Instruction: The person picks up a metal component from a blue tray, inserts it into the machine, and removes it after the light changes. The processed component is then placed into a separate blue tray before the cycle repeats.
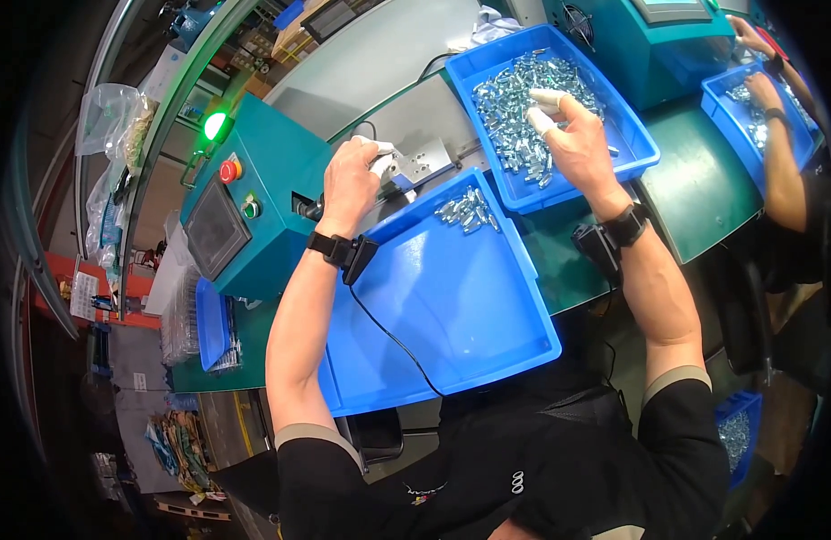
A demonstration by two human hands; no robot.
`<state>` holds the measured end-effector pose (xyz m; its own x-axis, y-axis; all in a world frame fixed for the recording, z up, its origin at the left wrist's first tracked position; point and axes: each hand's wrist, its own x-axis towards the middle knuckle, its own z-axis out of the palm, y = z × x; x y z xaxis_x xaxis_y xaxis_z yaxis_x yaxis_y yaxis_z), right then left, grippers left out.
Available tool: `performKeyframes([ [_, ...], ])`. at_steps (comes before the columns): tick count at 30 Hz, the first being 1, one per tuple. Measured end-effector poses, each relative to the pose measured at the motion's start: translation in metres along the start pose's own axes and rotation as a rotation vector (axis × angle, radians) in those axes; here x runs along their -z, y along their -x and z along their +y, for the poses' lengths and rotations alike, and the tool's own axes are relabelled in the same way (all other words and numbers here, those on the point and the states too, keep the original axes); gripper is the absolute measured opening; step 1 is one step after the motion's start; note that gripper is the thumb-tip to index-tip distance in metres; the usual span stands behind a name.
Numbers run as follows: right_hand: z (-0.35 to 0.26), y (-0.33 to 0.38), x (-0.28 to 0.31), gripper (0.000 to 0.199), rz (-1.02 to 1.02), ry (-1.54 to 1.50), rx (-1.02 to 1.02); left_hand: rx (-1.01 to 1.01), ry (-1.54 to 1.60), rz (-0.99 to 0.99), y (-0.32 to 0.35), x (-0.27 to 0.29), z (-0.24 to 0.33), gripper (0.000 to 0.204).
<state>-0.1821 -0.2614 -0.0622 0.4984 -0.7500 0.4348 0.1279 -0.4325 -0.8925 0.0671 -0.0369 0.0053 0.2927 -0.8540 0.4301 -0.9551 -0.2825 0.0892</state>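
My left hand point(353, 178) is at the machine's metal fixture block point(422, 163), its white-covered fingertips bent together beside the block. Whatever those fingers hold, if anything, is too small to make out. Over at the right, my right hand point(578, 148) reaches above a blue tray point(651, 155) heaped with small shiny metal cylindrical parts point(514, 117). White covers sit on its thumb and forefinger, whose tips are apart just over the pile. A second, larger blue tray point(424, 306) lies nearer to me, with a small group of similar metal parts point(468, 210) in its far corner.
On the left stands a teal machine point(280, 153) with a dark screen point(216, 229), a red button point(230, 171) and a lit green lamp point(216, 125). Another person's hand point(765, 93) works at a blue tray point(720, 99) on the right. A black cable point(393, 337) hangs from my left wrist.
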Motion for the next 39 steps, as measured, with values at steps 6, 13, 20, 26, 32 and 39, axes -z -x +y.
performKeyframes([
  [6, 0.003, 0.0, -0.001, 0.037, 0.004, -0.005, -0.002, -0.068, -0.048, 0.01, 0.003, -0.001, -0.005, 0.02],
  [13, 0.008, -0.003, -0.002, 0.035, 0.031, -0.062, 0.017, -0.151, -0.12, 0.076, 0.004, -0.004, -0.008, 0.021],
  [20, 0.012, -0.001, -0.004, 0.032, 0.054, 0.038, 0.083, -0.203, -0.127, 0.104, 0.004, -0.008, -0.013, 0.021],
  [26, 0.013, -0.003, -0.003, 0.031, 0.003, 0.093, 0.057, -0.275, -0.1, 0.12, 0.001, -0.01, -0.021, 0.019],
  [32, 0.003, 0.001, -0.013, 0.029, -0.072, 0.116, 0.088, -0.282, -0.134, 0.082, 0.006, -0.011, -0.027, 0.025],
  [39, -0.02, 0.016, -0.037, 0.031, -0.172, 0.056, 0.063, -0.272, -0.148, 0.109, 0.007, -0.011, -0.022, 0.019],
])
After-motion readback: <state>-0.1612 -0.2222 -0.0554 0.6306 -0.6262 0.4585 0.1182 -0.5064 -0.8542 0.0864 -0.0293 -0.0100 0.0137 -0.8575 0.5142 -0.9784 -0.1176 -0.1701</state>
